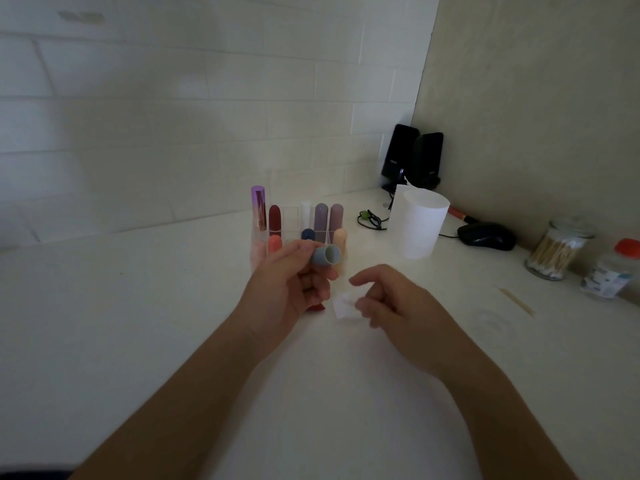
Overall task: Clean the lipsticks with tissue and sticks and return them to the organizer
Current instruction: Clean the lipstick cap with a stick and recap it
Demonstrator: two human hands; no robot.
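1. Lipstick tube (323,255), grey-blue cylindrical plastic: at frame centre, pinched between the thumb and curled fingers of the left hand (294,289). Its open end is turned toward the right. It is held above the white tabletop (138,323), just in front of the organizer.
2. Right hand (388,303), right of centre and motion-blurred: the lower fingers curl around a small crumpled piece of white tissue (343,304). The index finger reaches toward the left hand without touching it.
3. Small red object (317,307), showing below the left palm. Whether it is held or lies on the tabletop cannot be told.
4. Clear acrylic organizer (290,216), above centre, holding upright lipsticks.
   - Back row: a tall purple lipstick (258,207), a dark red one (274,216), a white one (305,214) and two mauve ones (329,216).
   - Front row: coral (274,243), navy (307,233) and peach (340,237).
5. White paper roll (417,226), standing right of the organizer.
6. Two black speakers (412,157), in the corner behind the roll, with a black computer mouse (485,236) further right.
7. At the right edge, a glass jar of cotton swabs (550,251) and a red-capped bottle (613,271). A thin wooden stick (517,302) lies on the tabletop in front of them.
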